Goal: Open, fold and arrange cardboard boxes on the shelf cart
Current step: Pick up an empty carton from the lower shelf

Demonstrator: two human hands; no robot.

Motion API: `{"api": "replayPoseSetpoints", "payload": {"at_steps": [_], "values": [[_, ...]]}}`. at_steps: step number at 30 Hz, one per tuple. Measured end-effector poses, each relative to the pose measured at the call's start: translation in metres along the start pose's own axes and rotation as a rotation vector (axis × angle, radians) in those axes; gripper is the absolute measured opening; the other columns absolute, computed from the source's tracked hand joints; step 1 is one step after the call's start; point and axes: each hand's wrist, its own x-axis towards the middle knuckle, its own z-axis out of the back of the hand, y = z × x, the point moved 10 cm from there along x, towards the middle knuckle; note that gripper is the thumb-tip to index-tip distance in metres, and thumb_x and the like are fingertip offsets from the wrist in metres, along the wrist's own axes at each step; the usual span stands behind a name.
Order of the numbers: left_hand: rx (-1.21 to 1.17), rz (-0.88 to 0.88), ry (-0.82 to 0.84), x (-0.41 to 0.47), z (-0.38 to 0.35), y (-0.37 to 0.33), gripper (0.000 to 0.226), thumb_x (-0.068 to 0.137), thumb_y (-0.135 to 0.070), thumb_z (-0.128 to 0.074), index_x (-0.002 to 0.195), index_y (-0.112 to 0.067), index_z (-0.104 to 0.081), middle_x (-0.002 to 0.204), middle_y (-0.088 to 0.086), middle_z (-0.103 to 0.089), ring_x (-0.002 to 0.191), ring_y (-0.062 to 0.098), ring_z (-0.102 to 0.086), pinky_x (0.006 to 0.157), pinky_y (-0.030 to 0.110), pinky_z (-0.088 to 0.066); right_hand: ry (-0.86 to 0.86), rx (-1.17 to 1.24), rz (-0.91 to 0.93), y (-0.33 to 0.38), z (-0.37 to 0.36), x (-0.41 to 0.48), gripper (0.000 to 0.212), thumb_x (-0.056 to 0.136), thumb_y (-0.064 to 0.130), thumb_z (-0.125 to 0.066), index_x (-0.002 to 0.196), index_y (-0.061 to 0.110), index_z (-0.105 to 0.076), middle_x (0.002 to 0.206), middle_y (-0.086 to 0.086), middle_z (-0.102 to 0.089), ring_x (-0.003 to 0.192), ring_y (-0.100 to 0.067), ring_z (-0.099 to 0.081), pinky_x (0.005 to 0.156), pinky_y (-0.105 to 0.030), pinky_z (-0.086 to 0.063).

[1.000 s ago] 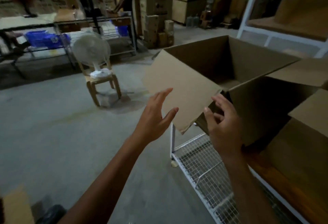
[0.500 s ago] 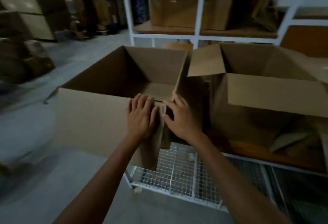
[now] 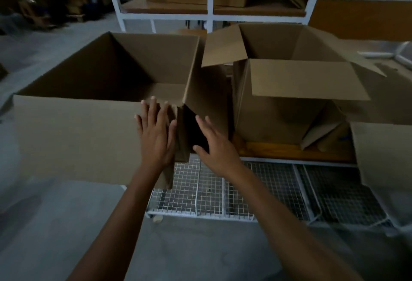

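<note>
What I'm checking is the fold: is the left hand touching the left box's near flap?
Touching. The head view shows the left hand lying flat on the near flap, fingers straight against the cardboard, no gap visible.

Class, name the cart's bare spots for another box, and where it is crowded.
Bare: the wire mesh shelf below both boxes, and the wooden strip before the right box. Crowded: the left box's near corner, with left hand and right hand on it.

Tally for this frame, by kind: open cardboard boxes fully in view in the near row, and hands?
Open cardboard boxes: 2 (left box, right box)
Hands: 2 (left hand, right hand)
Total: 4
</note>
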Motion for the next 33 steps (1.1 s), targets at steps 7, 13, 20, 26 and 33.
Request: {"api": "replayPoseSetpoints", "payload": {"at_steps": [7, 13, 20, 26, 33], "values": [[-0.305, -0.002, 0.125, -0.071, -0.041, -0.105, 0.058, 0.1, -0.046, -0.04, 0.15, -0.018, -0.034, 0.164, 0.003, -0.019, 0.152, 0.015, -0.01, 0.119, 0.037, -0.02, -0.28, 0.154, -0.204, -0.09, 0.078, -0.109, 0.074, 0.098, 0.035, -0.056, 0.155, 0.039, -0.009, 0.163, 0.002, -0.02, 0.147, -0.016, -0.025, 0.113, -0.039, -0.035], [-0.468, -0.113, 0.299, -0.095, -0.111, -0.237, 0.058, 0.099, -0.049, -0.04, 0.15, -0.022, -0.035, 0.161, 0.002, -0.027, 0.149, 0.013, -0.021, 0.115, 0.033, -0.023, -0.538, 0.153, -0.394, -0.178, 0.173, -0.204, 0.067, 0.096, 0.035, -0.058, 0.153, 0.032, -0.024, 0.156, -0.001, -0.036, 0.141, -0.02, -0.038, 0.109, -0.046, -0.041], [-0.786, 0.044, 0.565, -0.121, -0.21, -0.36, 0.047, 0.101, -0.031, -0.05, 0.145, -0.016, -0.043, 0.147, 0.003, -0.048, 0.132, 0.014, -0.047, 0.1, 0.025, -0.04, -0.763, 0.179, -0.606, -0.26, 0.263, -0.315, 0.061, 0.094, 0.024, -0.062, 0.15, 0.02, -0.037, 0.144, -0.007, -0.05, 0.13, -0.02, -0.049, 0.103, -0.029, -0.043], [-0.741, 0.227, 0.544, -0.087, -0.276, -0.401, 0.047, 0.1, -0.025, -0.053, 0.145, -0.016, -0.042, 0.148, 0.007, -0.046, 0.134, 0.023, -0.046, 0.106, 0.037, -0.041, -0.844, 0.213, -0.772, -0.32, 0.3, -0.37, 0.059, 0.094, 0.026, -0.062, 0.148, 0.023, -0.039, 0.146, -0.008, -0.049, 0.133, -0.022, -0.048, 0.106, -0.04, -0.045], [-0.675, 0.377, 0.493, -0.026, -0.33, -0.402, 0.062, 0.097, -0.031, -0.057, 0.152, -0.02, -0.031, 0.149, 0.01, -0.045, 0.133, 0.03, -0.047, 0.104, 0.044, -0.043, -0.9, 0.207, -0.791, -0.384, 0.366, -0.372, 0.056, 0.093, 0.023, -0.061, 0.146, 0.02, -0.042, 0.143, -0.01, -0.052, 0.127, -0.027, -0.053, 0.102, -0.042, -0.048]]}}
